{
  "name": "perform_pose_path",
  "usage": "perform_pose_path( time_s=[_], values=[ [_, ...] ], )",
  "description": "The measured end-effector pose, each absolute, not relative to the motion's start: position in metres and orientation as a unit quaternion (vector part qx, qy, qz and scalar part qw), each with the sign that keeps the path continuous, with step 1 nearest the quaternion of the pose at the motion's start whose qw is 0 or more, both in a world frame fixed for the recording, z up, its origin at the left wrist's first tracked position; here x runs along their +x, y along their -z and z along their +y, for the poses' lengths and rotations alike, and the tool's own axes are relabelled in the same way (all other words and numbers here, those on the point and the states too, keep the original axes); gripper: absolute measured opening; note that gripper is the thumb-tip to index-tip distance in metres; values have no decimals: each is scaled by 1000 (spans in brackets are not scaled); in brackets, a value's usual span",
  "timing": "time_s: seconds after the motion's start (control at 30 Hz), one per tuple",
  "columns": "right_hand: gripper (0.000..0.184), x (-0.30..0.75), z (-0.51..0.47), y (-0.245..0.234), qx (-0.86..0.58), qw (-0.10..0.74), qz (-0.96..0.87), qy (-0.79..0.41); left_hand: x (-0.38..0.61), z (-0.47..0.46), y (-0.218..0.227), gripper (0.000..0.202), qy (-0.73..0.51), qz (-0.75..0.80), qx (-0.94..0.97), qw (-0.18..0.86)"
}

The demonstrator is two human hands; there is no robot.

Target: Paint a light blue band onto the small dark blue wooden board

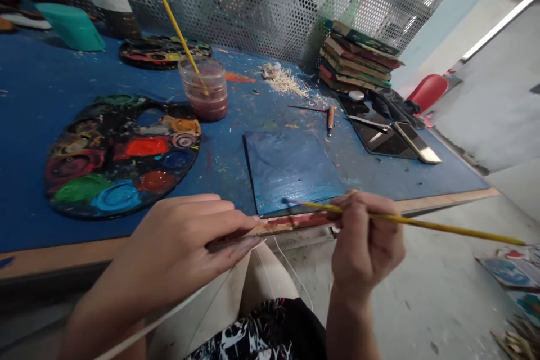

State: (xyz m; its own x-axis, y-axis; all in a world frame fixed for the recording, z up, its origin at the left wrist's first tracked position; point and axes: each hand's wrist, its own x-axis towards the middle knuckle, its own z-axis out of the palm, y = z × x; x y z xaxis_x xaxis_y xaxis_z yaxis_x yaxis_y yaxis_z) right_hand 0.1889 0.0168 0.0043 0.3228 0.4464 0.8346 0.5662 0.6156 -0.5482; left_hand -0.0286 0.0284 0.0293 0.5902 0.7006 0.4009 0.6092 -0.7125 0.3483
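Observation:
A square panel (291, 166) painted blue lies flat at the front of the table, glossy along its near side. My right hand (367, 236) is closed around a thin yellow paintbrush (442, 226); its tip meets the panel near the front edge. My left hand (189, 236) has its fingers over the table's front edge (287, 224) and the thumb below, with the index fingertip at the panel's near left corner. To the left lies a paint-covered palette (120, 166) with red, green, light blue and other colours.
Behind the palette stands a cup of murky water (205, 90) holding another yellow brush (172, 22). Farther back are a second palette (143, 53) and a teal container (71, 27). A carving tool (330, 121), a tablet (371, 129), a phone (415, 143) and stacked boards (358, 62) occupy the right.

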Motion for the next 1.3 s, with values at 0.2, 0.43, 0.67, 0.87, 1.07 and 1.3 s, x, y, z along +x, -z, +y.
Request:
perform_pose_path(
  time_s=[0.2,0.43,0.67,0.87,1.07,1.3],
  values=[
    [8,219,23,0,-471,715,-497,141,-30,28,-26,14,-265,365,889,80],
    [15,165,11,-3,-363,684,-633,11,-28,28,-29,17,-253,375,888,86],
    [9,216,25,8,-458,726,-492,146,-29,28,-30,16,-248,373,889,96],
    [19,187,18,5,-392,715,-567,118,-29,27,-30,16,-242,380,889,87],
    [14,177,22,2,-396,725,-563,29,-30,27,-28,14,-236,380,890,89],
    [7,212,34,11,-477,715,-478,178,-29,28,-25,12,-251,372,890,85]
  ],
)
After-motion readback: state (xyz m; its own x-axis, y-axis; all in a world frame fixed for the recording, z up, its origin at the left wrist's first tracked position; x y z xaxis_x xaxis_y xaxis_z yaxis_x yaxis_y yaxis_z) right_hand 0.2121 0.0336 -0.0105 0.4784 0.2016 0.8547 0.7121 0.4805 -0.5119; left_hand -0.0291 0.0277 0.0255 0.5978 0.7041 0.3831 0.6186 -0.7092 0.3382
